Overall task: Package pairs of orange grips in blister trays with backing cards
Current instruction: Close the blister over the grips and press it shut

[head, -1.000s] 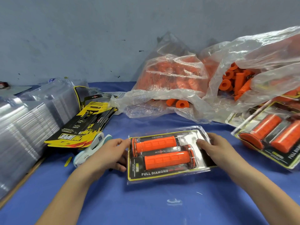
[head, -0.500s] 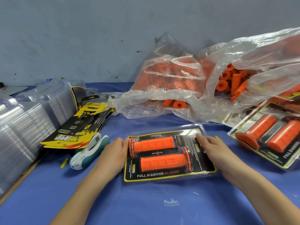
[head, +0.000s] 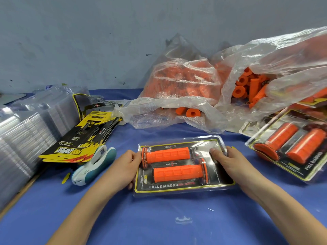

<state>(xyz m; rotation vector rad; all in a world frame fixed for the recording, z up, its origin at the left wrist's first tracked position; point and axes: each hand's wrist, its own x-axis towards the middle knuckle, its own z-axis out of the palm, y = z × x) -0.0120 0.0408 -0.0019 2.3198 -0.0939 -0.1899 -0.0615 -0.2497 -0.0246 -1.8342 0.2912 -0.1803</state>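
Where the blue cloth-covered table [head: 159, 218] meets its left edge, a tall stack of clear plastic blister trays [head: 23, 138] leans. Just beside it, a fanned pile of black-and-yellow printed backing cards [head: 81, 138] rests partly against the stack. Next item: a white and teal hand stapler [head: 93, 167], lying on the cloth touching the lower edge of the cards.

Centre front: one filled clear blister pack with a black, yellow-bordered card [head: 182, 167], flat on the cloth, holding two ribbed orange rubber grips [head: 177, 164] lying lengthwise, one behind the other; the print reads "FULL DIAMOND". The person's left hand [head: 122, 169] grips the pack's left edge, fingers curled under and thumb at the rim. The right hand [head: 228, 161] holds the right edge, fingers curled, fingertips pressing down on the top face near the far corner.

Behind, against the grey wall: two crumpled clear plastic bags of loose orange grips [head: 185, 89], several tubes spilling at the near bag's mouth.

Far right: a finished blister pack of orange grips [head: 290, 147], lying tilted near the second bag, well apart from the held pack.
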